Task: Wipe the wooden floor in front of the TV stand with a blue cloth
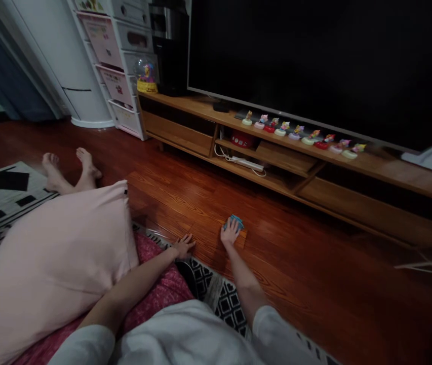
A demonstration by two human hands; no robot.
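Note:
My right hand [230, 231] lies palm down on a small blue thing [239, 222] on the wooden floor, fingers spread over it. The blue thing shows several edges; whether it is a folded cloth or a stack of flat pieces I cannot tell, as the hand covers much of it. To its left, my left hand [184, 246] rests on the floor by the edge of the rug, fingers apart and holding nothing. A pink pillow [67, 243] lies across my legs beside my left forearm.
A low wooden TV stand [185, 106] runs ahead, bearing a large television [314, 61] and a row of small figurines [296, 133]. White drawers [130, 121] stand at the left. My bare feet [86, 165] stick out past the pillow. A patterned rug [231, 306] lies beneath me.

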